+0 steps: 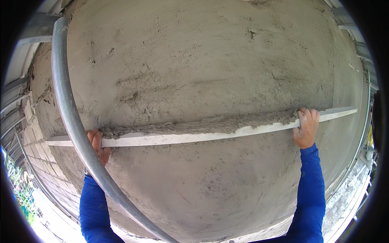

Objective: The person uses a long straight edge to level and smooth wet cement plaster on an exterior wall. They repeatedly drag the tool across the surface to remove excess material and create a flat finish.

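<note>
A long pale straightedge [170,139] lies across a wall of wet grey plaster [210,73], its right end a little higher than its left. Scraped-up mortar [194,127] is heaped along its upper edge. My left hand [98,146] is closed round the bar near its left end, partly hidden behind a metal pole. Toward the other end, my right hand [307,127] grips the bar with its fingers folded over the top edge. Both forearms are in blue sleeves. Above the bar the plaster looks rough and pitted; below it, somewhat smoother.
A grey metal pole [67,81] runs in front of the wall at left, crossing before my left forearm. Bare blockwork [42,152] shows at the wall's left edge. Corrugated roofing [16,67] is at upper left, and a thin pipe [362,137] runs along the right.
</note>
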Demonstrator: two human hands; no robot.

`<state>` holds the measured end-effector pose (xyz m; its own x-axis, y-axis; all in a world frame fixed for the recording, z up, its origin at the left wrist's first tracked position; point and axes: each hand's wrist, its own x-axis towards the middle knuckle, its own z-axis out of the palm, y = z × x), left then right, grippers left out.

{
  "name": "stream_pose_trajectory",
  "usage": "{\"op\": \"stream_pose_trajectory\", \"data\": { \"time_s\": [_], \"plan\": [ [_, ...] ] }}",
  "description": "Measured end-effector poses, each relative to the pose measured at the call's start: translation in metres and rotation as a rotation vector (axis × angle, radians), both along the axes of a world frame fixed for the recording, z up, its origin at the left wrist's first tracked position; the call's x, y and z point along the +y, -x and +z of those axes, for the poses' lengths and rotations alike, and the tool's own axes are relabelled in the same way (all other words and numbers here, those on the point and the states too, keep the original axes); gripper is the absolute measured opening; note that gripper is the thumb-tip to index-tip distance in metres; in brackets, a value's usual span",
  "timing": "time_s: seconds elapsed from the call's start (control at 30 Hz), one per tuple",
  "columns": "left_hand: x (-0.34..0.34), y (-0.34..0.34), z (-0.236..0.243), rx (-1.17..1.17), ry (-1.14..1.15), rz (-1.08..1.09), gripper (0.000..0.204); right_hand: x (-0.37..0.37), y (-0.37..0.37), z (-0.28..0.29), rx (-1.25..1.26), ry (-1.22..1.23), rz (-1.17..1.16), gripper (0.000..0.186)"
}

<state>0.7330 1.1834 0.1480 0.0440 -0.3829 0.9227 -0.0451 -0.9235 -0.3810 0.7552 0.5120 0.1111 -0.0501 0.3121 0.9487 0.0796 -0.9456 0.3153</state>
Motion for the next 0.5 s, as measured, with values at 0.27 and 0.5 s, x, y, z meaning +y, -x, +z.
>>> {"op": "stream_pose_trajectory", "data": {
  "time_s": [0.27,0.5],
  "plan": [
    [-0.002,-0.014,-0.011,-0.072,-0.100,-0.040,0.040,-0.009,-0.020,-0.017,0.030,-0.022,0.009,0.036],
    [0.109,-0.033,0.019,-0.073,0.030,0.058,0.050,0.061,-0.020,0.044,-0.130,0.026,0.026,0.031]
  ]
}}
